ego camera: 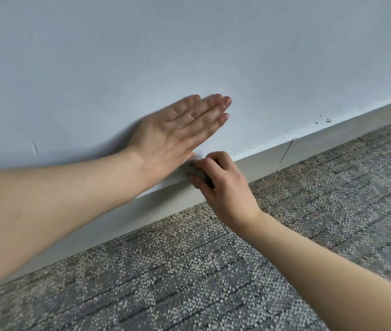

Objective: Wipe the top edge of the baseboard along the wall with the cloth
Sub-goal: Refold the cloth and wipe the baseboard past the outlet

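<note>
While the left hand [177, 134] lies flat, fingers straight, on the smooth pale wall [189, 44], the right hand [223, 185] pinches a small grey cloth [195, 169] onto the top edge of the plain grey baseboard [156, 206]. Dark specks [327, 120] dot the edge further right, so that stretch looks unwiped. Speckled looped carpet [189, 271] lies below

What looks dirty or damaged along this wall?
Dark specks sit along the top edge of the baseboard, right of the cloth the right hand grips. A slanted dark line crosses the baseboard there, perhaps a joint or crack. A small scuff marks the wall at left.
</note>
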